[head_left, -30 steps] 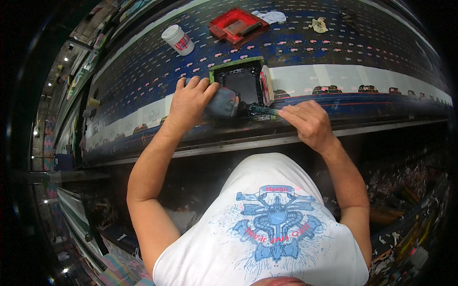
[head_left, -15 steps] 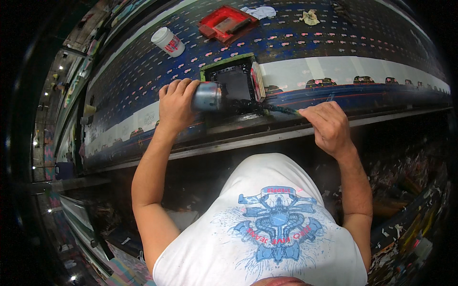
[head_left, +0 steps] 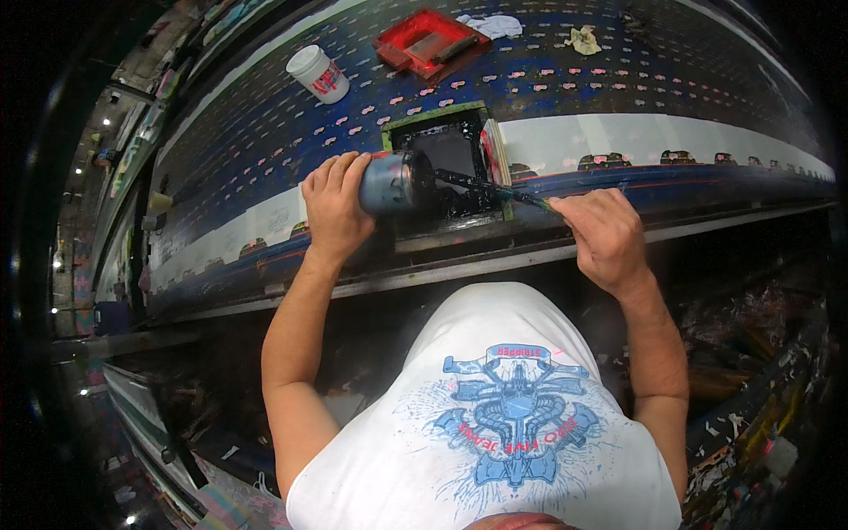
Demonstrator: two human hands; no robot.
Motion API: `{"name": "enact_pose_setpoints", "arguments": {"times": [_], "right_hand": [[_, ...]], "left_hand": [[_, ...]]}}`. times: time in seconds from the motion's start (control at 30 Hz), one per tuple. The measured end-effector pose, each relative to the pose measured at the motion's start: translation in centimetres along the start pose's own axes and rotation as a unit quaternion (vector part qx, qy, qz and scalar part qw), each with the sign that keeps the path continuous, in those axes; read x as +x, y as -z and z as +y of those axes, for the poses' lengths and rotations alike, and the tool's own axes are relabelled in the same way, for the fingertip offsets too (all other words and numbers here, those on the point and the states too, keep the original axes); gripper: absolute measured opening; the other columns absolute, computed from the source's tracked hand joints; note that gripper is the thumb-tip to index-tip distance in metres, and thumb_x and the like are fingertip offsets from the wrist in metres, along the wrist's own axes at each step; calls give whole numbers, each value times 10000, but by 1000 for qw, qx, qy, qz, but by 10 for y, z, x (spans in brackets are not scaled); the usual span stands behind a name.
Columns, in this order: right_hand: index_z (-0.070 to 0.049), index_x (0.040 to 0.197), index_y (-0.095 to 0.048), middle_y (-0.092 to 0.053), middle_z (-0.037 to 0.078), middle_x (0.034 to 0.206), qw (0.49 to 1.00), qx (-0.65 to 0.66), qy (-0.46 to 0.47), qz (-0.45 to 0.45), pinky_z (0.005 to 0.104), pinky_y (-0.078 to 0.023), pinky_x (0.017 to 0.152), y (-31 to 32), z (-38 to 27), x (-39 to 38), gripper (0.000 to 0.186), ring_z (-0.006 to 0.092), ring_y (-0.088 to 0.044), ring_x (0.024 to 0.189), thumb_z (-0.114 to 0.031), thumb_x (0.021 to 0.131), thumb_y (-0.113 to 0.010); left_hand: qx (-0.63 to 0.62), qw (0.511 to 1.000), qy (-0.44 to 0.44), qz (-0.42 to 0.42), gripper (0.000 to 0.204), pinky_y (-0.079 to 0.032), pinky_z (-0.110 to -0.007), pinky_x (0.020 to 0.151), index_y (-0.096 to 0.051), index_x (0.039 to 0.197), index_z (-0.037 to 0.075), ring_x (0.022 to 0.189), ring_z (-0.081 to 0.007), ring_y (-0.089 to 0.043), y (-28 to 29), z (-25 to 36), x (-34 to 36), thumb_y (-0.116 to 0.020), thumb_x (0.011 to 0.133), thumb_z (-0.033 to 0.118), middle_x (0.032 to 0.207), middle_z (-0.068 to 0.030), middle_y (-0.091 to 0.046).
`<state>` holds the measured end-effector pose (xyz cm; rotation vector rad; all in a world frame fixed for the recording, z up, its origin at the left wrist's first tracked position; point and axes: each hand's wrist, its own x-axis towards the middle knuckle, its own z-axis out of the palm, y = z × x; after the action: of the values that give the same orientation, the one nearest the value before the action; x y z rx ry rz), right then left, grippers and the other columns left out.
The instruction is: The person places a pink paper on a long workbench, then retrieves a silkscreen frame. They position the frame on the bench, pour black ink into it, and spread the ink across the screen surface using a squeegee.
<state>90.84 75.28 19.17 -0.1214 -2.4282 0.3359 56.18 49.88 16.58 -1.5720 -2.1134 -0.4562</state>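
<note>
My left hand (head_left: 337,205) is wrapped round a dark, ink-smeared plastic jar (head_left: 386,184), tipped on its side with its mouth facing right. My right hand (head_left: 604,231) pinches the end of a thin stick (head_left: 486,186) coated in black ink. The stick's far tip is at the jar's mouth; whether it reaches inside is hard to tell. Beneath them lies a small printing screen frame (head_left: 433,114) with a greenish rim and wet black ink inside. A pale flat-sided block (head_left: 496,157) stands at the frame's right side.
Behind the frame stand a white tub (head_left: 318,74) and a red frame (head_left: 431,44) with a bar across it. A white cloth (head_left: 495,26) and a crumpled yellowish rag (head_left: 583,40) lie farther back. Printed pale cloth (head_left: 609,132) runs along the long table, whose metal front edge (head_left: 495,263) is before me.
The jar and left hand have shifted slightly right relative to my body. The stick's tip has moved up and left, closer to the jar's mouth. The view has shifted slightly.
</note>
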Motion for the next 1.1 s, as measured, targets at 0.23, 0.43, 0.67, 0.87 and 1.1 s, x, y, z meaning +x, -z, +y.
{"name": "enact_pose_setpoints", "arguments": {"times": [0.23, 0.43, 0.67, 0.87, 1.1], "right_hand": [[-23, 1156, -829, -829, 125, 998, 999, -13, -17, -29, 423, -534, 785, 9, -16, 19, 365, 288, -759, 888, 102, 843, -690], [-27, 1120, -831, -828, 116, 1003, 998, -35, -23, -35, 432, -541, 817, 28, -30, 38, 331, 293, -763, 909, 114, 842, -719], [-25, 1146, -815, -806, 135, 991, 998, -51, 21, -31, 449, -552, 841, 48, -41, 87, 325, 324, -759, 924, 90, 852, -735], [-39, 1180, -805, -785, 104, 993, 990, -72, 111, -40, 445, -536, 793, 14, -41, 149, 391, 300, -728, 882, 60, 809, -729], [-30, 1379, -746, -798, 137, 1180, 992, -54, 109, 22, 432, -576, 860, -15, -50, 183, 597, 320, -756, 996, 18, 796, -869]], "left_hand": [[-48, 998, 13, 27, 856, -422, -508, 1133, -658, 1456, 122, 1343, -347, -611, -21, -13, 14, -842, 627, 10, 1431, -91, -669], [-55, 998, 10, 31, 853, -413, -518, 1143, -647, 1468, 120, 1353, -354, -606, -32, -38, 16, -849, 644, 33, 1442, -94, -664], [-161, 986, 21, 45, 897, -402, -514, 1161, -623, 1475, 105, 1355, -368, -618, -47, -39, 27, -881, 617, 54, 1429, -135, -685], [-329, 940, 83, 46, 946, -437, -504, 1140, -603, 1480, 95, 1326, -385, -619, -61, 0, 45, -955, 602, 86, 1430, -136, -677], [-491, 844, 215, 30, 1053, -475, -459, 1213, -513, 1544, 73, 1395, -360, -617, -77, -9, 52, -1010, 616, 63, 1467, -168, -641]]}}
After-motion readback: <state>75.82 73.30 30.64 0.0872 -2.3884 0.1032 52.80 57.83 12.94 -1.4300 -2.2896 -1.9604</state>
